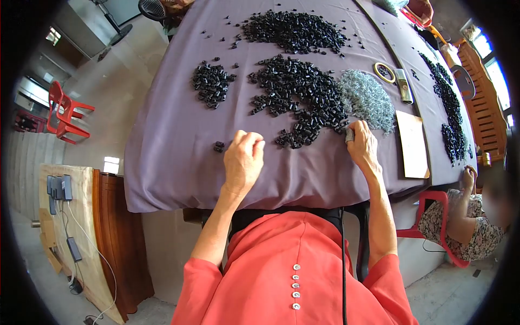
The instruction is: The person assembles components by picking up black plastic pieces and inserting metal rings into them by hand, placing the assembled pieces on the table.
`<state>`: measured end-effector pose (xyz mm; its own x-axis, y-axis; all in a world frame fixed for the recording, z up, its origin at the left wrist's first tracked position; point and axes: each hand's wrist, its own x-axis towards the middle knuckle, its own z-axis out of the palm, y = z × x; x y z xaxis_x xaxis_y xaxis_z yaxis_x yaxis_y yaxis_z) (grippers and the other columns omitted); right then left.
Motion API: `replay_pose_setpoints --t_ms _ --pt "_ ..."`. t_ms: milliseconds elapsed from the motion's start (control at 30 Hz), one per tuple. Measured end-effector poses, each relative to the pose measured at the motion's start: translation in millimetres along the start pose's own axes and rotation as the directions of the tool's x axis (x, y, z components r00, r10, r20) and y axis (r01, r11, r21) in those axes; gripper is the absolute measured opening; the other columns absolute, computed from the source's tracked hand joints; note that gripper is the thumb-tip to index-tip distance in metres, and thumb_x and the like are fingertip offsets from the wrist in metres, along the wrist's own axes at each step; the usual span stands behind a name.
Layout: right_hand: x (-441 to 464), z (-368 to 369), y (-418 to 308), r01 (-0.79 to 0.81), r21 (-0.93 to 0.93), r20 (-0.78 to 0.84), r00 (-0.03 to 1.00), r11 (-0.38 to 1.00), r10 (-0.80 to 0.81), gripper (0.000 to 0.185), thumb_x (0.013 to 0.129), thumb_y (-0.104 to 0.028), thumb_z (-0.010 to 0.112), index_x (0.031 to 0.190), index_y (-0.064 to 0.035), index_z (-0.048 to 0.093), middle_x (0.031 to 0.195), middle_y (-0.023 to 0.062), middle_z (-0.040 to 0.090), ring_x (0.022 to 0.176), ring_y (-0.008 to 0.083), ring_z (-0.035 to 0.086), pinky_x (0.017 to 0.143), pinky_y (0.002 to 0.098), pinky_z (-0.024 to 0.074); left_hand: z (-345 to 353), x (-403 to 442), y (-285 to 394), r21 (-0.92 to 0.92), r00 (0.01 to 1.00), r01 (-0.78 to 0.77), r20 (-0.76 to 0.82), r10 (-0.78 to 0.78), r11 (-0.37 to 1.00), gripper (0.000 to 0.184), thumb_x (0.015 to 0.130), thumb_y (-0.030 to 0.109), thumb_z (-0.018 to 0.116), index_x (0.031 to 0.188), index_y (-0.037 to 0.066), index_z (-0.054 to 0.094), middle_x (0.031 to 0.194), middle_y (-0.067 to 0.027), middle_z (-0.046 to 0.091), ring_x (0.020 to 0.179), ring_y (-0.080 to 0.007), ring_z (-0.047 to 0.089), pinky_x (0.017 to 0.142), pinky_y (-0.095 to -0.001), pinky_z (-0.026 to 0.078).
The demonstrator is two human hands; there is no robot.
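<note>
Above the purple cloth, my left hand [244, 161] is closed, fingers curled inward, and whatever it may hold is hidden. Just left of it lie a few small black plastic pieces [219, 147]. My right hand [364, 145] is also closed, its fingertips at the edge of the large pile of black pieces [303, 97] and close to the heap of small clear pieces [367, 97]. Something grey [350, 134] shows at its thumb side, perhaps a finger wrap. A smaller black pile [211, 84] lies beyond my left hand.
Another black pile [292, 32] spreads at the far side. A tape roll [384, 72], a small box [403, 86] and a card [413, 145] lie on the right. At the right edge a person [466, 222] sits by more black pieces [447, 103]. A wooden cabinet [122, 238] stands left.
</note>
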<state>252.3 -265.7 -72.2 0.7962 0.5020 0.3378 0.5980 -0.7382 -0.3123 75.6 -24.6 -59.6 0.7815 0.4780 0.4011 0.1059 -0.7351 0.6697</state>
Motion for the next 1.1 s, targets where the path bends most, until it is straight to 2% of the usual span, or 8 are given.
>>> replay_pose_setpoints --t_ms 200,333,467,567,667,867,967,1100 --pt "-4.1 -5.9 3.2 0.008 0.131 -0.031 1.000 0.991 -0.004 0.017 0.073 -0.001 0.052 0.090 -0.0037 0.052 0.088 0.0149 0.053 0.083 0.0351 0.053 0.073 0.0430 0.0429 26.6 17.3 7.4 -0.101 0.992 -0.005 0.125 0.018 0.995 0.005 0.080 0.010 0.060 0.082 0.007 0.057 0.080 -0.0097 0.054 0.067 -0.0290 0.057 0.059 -0.0391 0.046" --pt "-2.9 -2.8 4.8 -0.081 0.217 -0.034 0.995 0.973 0.090 0.021 0.072 0.001 0.051 0.093 -0.0047 0.054 0.091 0.0150 0.056 0.086 0.0349 0.054 0.075 0.0417 0.0434 36.5 13.7 8.2 -0.124 0.997 -0.040 0.059 0.047 0.992 0.009 0.078 0.006 0.062 0.085 0.003 0.058 0.078 -0.0088 0.056 0.067 -0.0238 0.059 0.059 -0.0338 0.046" --pt "2.7 -3.4 3.0 -0.063 0.229 -0.055 0.995 0.971 0.078 0.023 0.074 0.000 0.051 0.095 -0.0057 0.056 0.090 0.0142 0.056 0.084 0.0346 0.055 0.074 0.0408 0.0441 39.0 4.0 1.2 -0.188 0.991 -0.126 -0.058 0.117 0.974 0.010 0.081 0.005 0.058 0.091 0.005 0.055 0.081 -0.0106 0.053 0.066 -0.0282 0.057 0.058 -0.0367 0.046" --pt "7.2 0.0 8.5 -0.057 0.264 -0.109 0.990 0.963 0.088 0.021 0.074 0.001 0.052 0.093 -0.0055 0.058 0.089 0.0137 0.056 0.084 0.0339 0.056 0.073 0.0400 0.0446 40.4 4.9 -3.9 -0.248 0.996 -0.080 -0.069 0.065 0.966 0.009 0.081 0.002 0.057 0.090 0.003 0.056 0.080 -0.0110 0.054 0.067 -0.0272 0.057 0.059 -0.0352 0.046" --pt "5.5 -6.0 9.2 -0.101 0.324 -0.010 0.994 0.941 0.110 0.019 0.074 0.001 0.054 0.091 -0.0049 0.059 0.087 0.0133 0.056 0.084 0.0331 0.056 0.073 0.0391 0.0449 40.7 4.7 -3.7 -0.266 0.996 -0.066 -0.072 0.049 0.962 0.009 0.081 0.002 0.057 0.089 0.003 0.056 0.078 -0.0111 0.055 0.066 -0.0265 0.057 0.059 -0.0345 0.046" --pt "4.4 -4.6 10.1 0.044 0.223 -0.044 0.998 0.974 -0.035 0.019 0.073 0.000 0.057 0.091 -0.0034 0.060 0.087 0.0135 0.057 0.084 0.0326 0.057 0.073 0.0384 0.0451 41.8 4.2 -3.8 -0.265 0.994 -0.082 -0.093 0.060 0.961 0.009 0.080 0.001 0.058 0.089 0.002 0.056 0.077 -0.0109 0.055 0.064 -0.0257 0.056 0.057 -0.0335 0.046" --pt "7.3 -3.6 14.0 -0.052 0.266 0.034 0.998 0.962 0.044 0.016 0.073 -0.001 0.057 0.089 -0.0033 0.060 0.087 0.0145 0.057 0.084 0.0336 0.056 0.073 0.0395 0.0449 40.8 4.8 -5.3 -0.285 0.993 -0.074 -0.110 0.044 0.956 0.009 0.080 0.000 0.058 0.089 0.002 0.056 0.077 -0.0107 0.055 0.064 -0.0249 0.056 0.057 -0.0332 0.046" --pt "2.8 2.1 15.8 -0.018 0.148 -0.018 1.000 0.989 0.021 0.014 0.075 0.000 0.055 0.089 -0.0037 0.054 0.086 0.0151 0.056 0.082 0.0353 0.055 0.072 0.0416 0.0440 40.0 4.2 -4.9 -0.311 0.995 -0.041 -0.094 0.012 0.950 0.008 0.080 0.000 0.058 0.087 0.002 0.057 0.076 -0.0101 0.054 0.062 -0.0231 0.056 0.056 -0.0318 0.046"
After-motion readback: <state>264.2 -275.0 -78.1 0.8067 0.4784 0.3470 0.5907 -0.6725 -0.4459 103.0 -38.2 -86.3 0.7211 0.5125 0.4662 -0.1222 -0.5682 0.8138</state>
